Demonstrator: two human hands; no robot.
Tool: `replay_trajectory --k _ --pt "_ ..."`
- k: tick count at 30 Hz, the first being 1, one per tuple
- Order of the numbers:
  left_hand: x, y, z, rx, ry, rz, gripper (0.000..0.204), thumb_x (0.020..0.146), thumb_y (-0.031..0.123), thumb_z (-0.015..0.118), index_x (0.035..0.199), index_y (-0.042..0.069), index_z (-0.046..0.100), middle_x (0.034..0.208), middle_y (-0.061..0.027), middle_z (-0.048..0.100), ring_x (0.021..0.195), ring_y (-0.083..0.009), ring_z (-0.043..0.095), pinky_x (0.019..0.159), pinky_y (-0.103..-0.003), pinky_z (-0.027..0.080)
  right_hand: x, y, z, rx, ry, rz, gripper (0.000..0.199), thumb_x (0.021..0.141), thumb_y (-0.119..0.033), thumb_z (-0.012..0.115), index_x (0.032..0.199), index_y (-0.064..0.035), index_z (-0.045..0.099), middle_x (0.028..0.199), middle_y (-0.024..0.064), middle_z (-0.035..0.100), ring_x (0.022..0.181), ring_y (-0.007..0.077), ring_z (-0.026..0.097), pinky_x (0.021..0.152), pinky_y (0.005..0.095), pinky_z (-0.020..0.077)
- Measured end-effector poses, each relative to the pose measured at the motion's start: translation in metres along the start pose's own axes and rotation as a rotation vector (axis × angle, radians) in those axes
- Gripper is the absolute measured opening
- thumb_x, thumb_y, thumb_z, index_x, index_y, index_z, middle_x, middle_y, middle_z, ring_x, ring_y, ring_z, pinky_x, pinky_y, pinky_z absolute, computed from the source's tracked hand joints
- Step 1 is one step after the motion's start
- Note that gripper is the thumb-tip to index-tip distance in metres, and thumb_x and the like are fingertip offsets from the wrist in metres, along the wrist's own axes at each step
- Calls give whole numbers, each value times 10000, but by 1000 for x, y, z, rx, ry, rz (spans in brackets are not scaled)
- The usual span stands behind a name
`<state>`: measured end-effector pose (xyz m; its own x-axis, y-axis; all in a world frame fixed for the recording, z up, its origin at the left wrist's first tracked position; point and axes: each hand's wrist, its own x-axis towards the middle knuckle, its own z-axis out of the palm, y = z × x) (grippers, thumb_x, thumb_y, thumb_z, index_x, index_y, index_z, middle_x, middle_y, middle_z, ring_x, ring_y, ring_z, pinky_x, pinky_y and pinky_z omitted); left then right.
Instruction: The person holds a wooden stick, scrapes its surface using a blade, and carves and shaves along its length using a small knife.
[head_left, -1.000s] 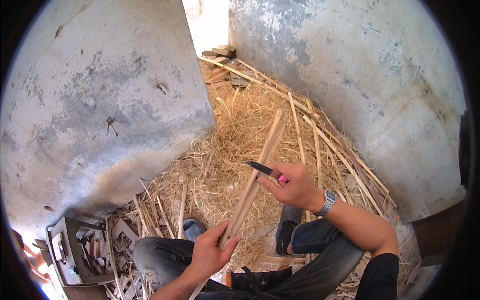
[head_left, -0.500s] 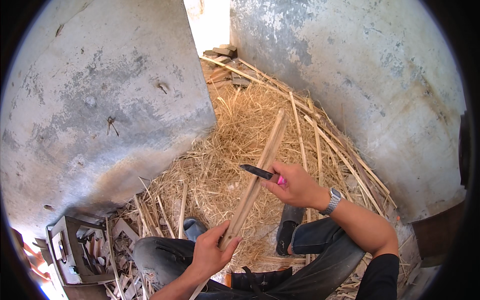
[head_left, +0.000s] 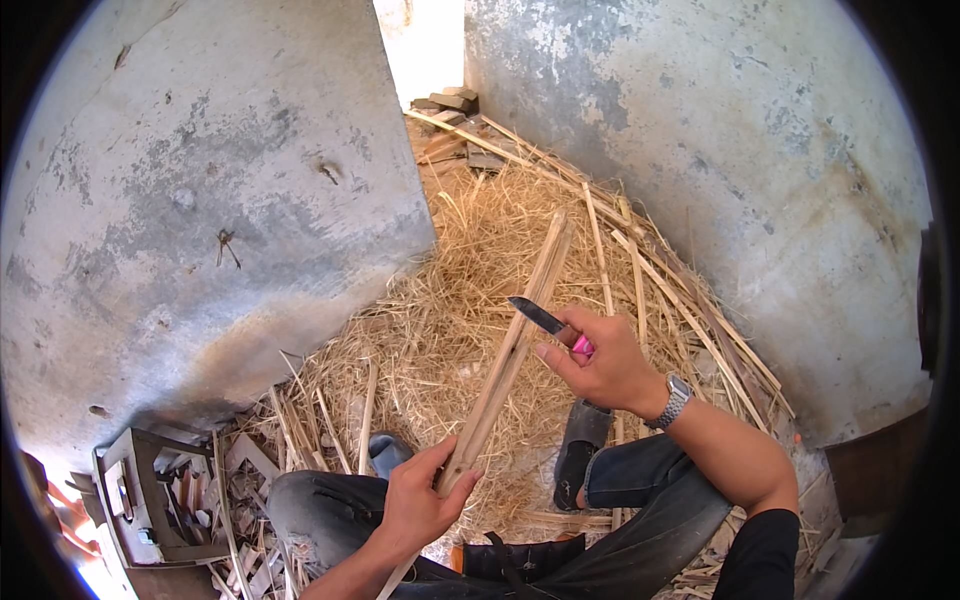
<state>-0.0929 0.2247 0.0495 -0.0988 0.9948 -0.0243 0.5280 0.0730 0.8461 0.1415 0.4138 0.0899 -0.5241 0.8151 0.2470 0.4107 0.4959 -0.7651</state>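
Note:
My left hand (head_left: 418, 503) grips the lower end of a long, pale bamboo slat (head_left: 513, 345) that slants up and away over a pile of straw. My right hand (head_left: 604, 362) holds a knife (head_left: 545, 319) with a pink handle and a dark blade. The blade tip rests against the slat about halfway along it. A watch sits on my right wrist. My knees in dark jeans and grey sandals show below the hands.
Dry straw and shavings (head_left: 470, 270) cover the ground, with several long bamboo strips (head_left: 650, 270) leaning along the right concrete wall (head_left: 720, 150). Another concrete wall (head_left: 200, 220) stands at left. A metal toolbox (head_left: 150, 495) with scraps lies at lower left.
The knife in my right hand has shifted a little along the slat, staying against its edge. My left hand keeps its grip on the slat's lower end.

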Motion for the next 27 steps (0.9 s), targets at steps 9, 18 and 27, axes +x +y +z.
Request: replay_trajectory --k 9,18,27 --pt "-1 -15 -1 -69 62 -96 533 896 204 844 1311 -68 652 1055 -226 747 908 -300 758 785 -361 584 1 8 -17 -54 -137 34 268 1064 -220 570 904 -10 616 669 170 544 580 328 536 589 437 421" --pt "1 -20 -1 -40 119 -48 568 889 192 844 1328 -102 634 1062 -230 738 919 -316 744 806 -362 577 -9 -2 -7 -101 -192 51 217 1064 -215 586 969 -24 628 716 191 570 648 368 588 619 442 458" --pt "3 -6 -2 41 109 21 557 896 169 838 1341 -98 635 936 -190 708 794 -274 701 718 -353 552 -13 -7 2 -151 -178 45 235 1073 -219 545 943 -26 580 673 230 597 636 459 613 593 525 470"
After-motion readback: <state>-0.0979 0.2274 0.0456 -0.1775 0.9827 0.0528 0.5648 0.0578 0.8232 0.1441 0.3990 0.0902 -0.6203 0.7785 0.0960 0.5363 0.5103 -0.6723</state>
